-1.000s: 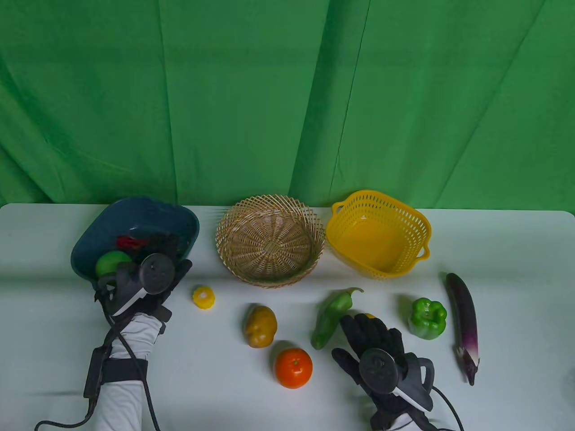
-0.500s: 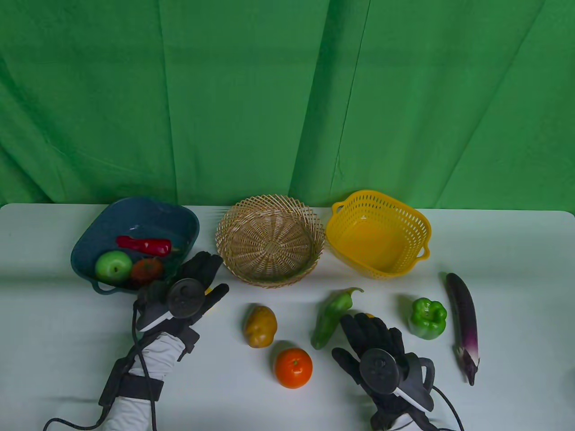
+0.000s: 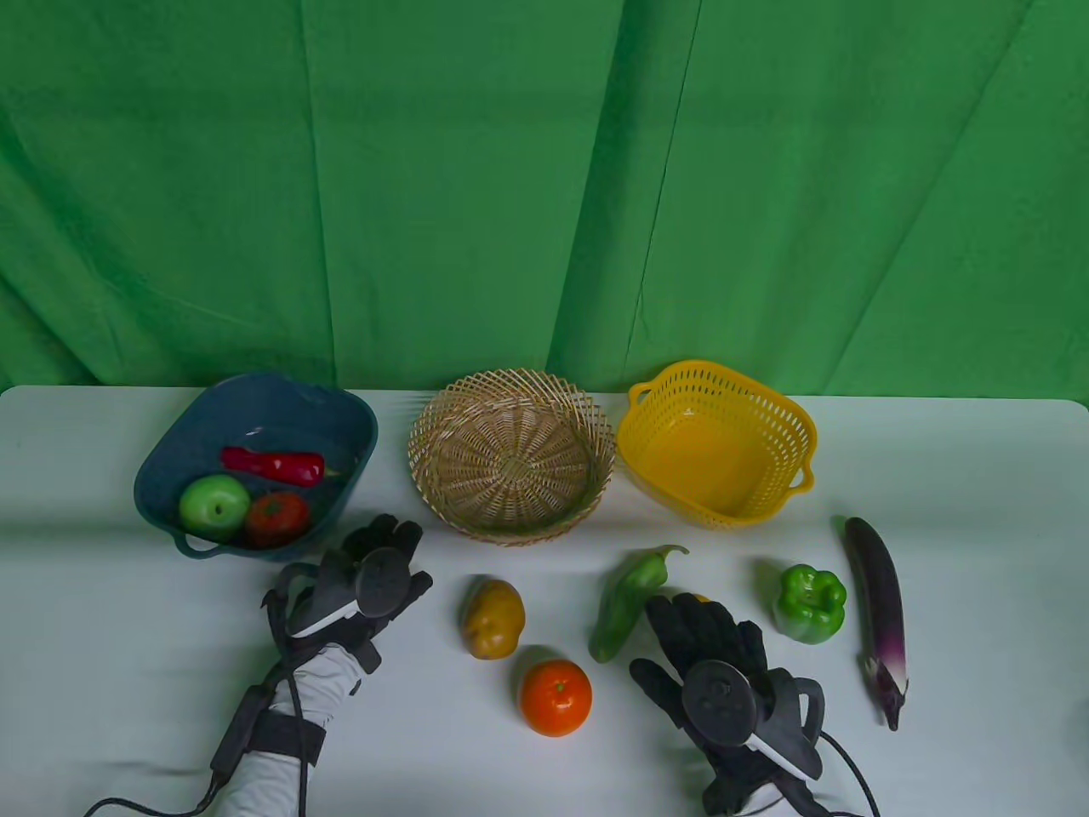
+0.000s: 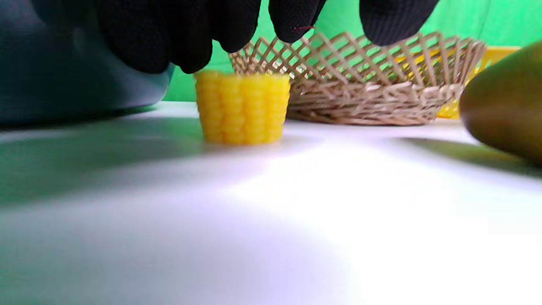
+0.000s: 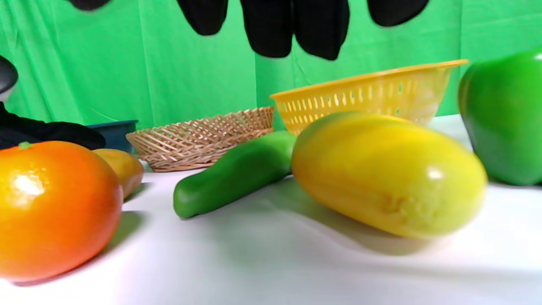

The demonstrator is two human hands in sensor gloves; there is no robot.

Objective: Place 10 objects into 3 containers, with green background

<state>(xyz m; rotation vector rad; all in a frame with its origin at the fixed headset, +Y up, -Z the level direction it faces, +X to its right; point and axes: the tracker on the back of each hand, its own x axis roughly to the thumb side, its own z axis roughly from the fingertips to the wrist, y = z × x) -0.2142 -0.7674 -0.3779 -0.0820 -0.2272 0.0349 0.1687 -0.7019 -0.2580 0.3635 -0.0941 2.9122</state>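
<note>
Three containers are lined along the far tabletop: a dark blue plastic tub at left holding a green apple, red tomato and red chilli; a round woven wicker basket; and a yellow perforated plastic basket, both seen empty. The left hand hovers with its grip released, fingertips just above the short yellow corn piece standing near the tub. A shallow pinch could tip or roll the corn. The right hand rests released over a yellow oval fruit.
</note>
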